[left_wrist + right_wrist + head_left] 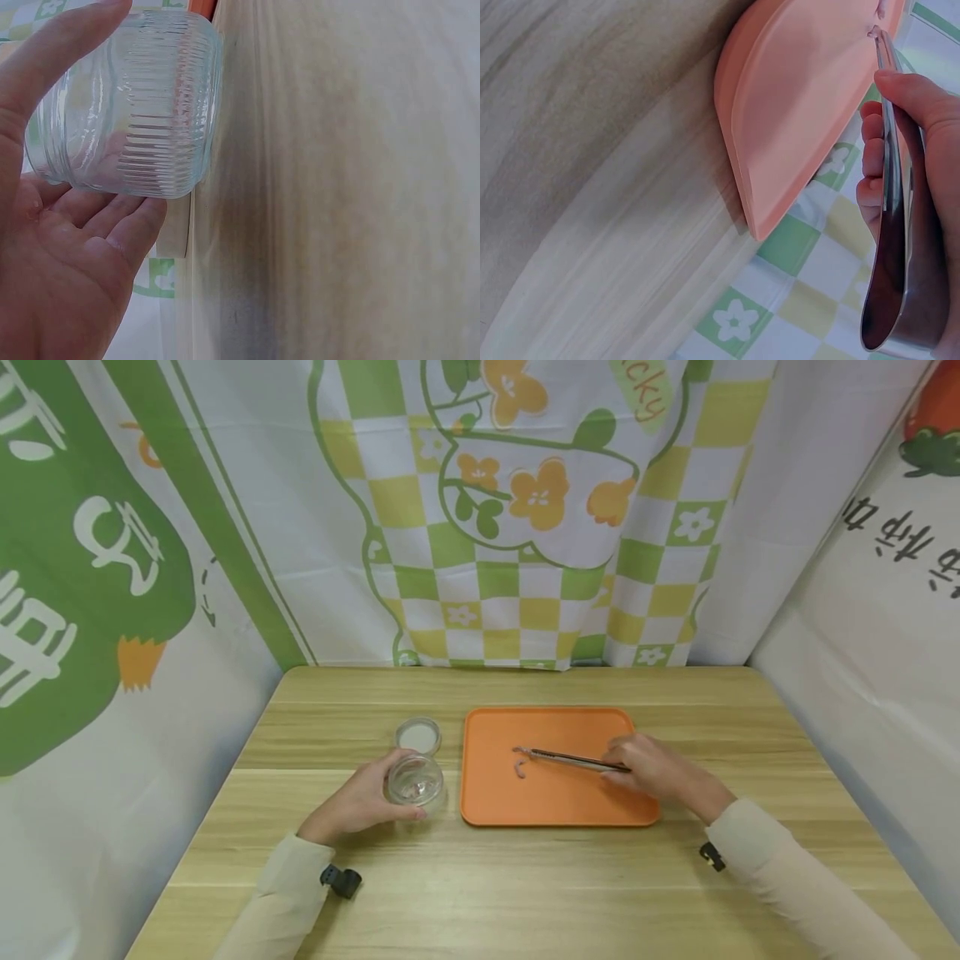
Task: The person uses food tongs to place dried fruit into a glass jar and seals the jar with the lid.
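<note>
My left hand (371, 793) holds a clear glass jar (416, 781) between thumb and fingers, left of the orange tray. The jar's mouth is uncovered, and ribs run round its lower wall in the left wrist view. A round lid (418, 737) lies just behind it on the table. Over the right part of the orange tray (555, 810), my right hand (648, 768) grips metal tongs (900, 247), thumb on one arm and fingers on the other. The tong tips are right at a small curled pinkish-grey piece (519, 750). A second curled piece (520, 768) lies in front of it on the tray.
The wooden table (525, 893) extends in front of and on both sides of the tray. A patterned curtain (525, 610) hangs along its back edge. Printed cloth walls (862, 635) stand at left and right. Each sleeve carries a small black device (341, 882).
</note>
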`<state>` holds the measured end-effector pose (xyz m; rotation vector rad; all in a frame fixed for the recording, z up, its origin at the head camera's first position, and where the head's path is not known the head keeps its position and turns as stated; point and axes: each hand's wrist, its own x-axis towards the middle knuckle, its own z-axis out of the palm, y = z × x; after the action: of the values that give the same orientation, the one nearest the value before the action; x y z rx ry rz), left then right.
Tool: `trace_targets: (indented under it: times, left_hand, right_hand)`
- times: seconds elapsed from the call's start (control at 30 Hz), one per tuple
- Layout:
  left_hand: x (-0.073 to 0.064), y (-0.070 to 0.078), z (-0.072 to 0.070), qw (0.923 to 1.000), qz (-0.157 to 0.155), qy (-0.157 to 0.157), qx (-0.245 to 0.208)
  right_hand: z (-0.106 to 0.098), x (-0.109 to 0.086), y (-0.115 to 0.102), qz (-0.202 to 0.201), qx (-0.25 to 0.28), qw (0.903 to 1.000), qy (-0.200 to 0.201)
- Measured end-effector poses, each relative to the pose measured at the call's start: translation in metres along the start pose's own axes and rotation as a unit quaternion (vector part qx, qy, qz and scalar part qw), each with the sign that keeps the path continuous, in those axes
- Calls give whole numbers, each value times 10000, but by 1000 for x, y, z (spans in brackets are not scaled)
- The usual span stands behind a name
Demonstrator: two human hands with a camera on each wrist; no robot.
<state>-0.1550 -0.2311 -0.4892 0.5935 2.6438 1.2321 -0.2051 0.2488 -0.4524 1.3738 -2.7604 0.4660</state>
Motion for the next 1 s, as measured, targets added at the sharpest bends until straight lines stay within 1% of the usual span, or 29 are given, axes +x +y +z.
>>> trace_targets:
  times: [0.17,0.37,0.53,0.77,1.0]
  left_hand:
    - [-1,0,-1,10000,-34,8,25]
    - [-2,0,-1,10000,-62,26,8]
    - [-2,0,-1,10000,-58,21,-16]
    - [-2,1,0,10000,-74,20,28]
    - [0,3,0,10000,-75,10,17]
  right_hand:
    - [-2,1,-3,48,61,9999,-66]
    - [-4,3,-5,-92,98,9999,18]
    - [-7,7,-9,-35,181,9998,-101]
    - [-11,15,-16,-86,190,9996,-201]
    - [-14,25,-27,-195,59,9995,-245]
